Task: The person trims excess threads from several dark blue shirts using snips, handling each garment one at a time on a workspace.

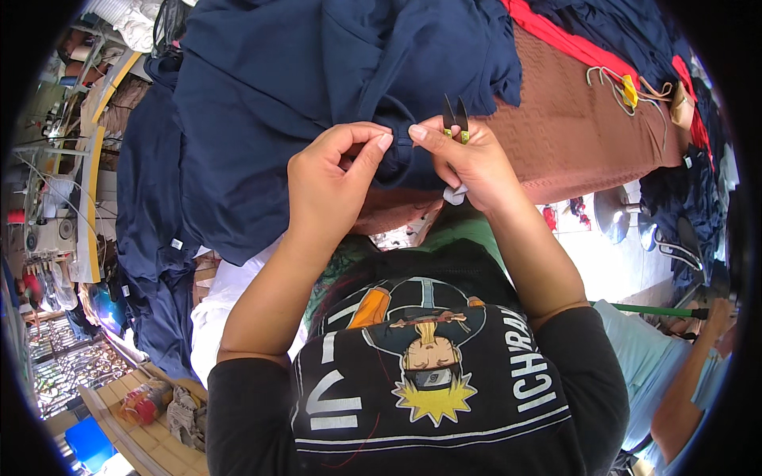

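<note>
A large navy blue garment (262,95) lies bunched over the table in front of me. My left hand (337,166) is closed in a pinch at a narrow seamed edge of this cloth, thumb against forefinger. My right hand (472,163) meets it from the other side, its thumb and forefinger at the same edge. Thread snips (456,119) rest in that right hand, their dark pointed blades up and apart between the fingers. A small white piece (455,194) shows under the right palm; whether it belongs to the snips is hidden.
Brown patterned cloth (587,119) covers the table on the right, with a red strip (563,40) and hangers (631,91) on it. More navy garments (151,238) hang at the left, near a cluttered shelf (91,159). Another person (667,381) is at the lower right.
</note>
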Tool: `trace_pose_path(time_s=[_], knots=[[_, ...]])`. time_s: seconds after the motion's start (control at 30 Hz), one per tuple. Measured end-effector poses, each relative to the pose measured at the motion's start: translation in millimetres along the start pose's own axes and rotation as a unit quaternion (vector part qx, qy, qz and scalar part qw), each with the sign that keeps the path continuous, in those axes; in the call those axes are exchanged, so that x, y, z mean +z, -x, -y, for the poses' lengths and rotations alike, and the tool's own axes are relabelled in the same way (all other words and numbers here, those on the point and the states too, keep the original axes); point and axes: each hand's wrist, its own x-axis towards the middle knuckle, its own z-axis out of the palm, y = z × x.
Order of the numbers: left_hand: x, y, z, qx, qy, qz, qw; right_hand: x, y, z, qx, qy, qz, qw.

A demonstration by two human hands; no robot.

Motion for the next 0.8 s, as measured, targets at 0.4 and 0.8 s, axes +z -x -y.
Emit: trace_pose_path(time_s=[0.4, 0.8], knots=[[9, -1, 5, -0.103, 0.144, 0.008, 0.984, -1, 27, 23, -0.323, 0.498, -0.096, 0.799], [-61, -7, -56, 0.289, -0.08, 0.191, 0.935, -27, 14, 23, -0.327, 0.421, -0.2, 0.822]])
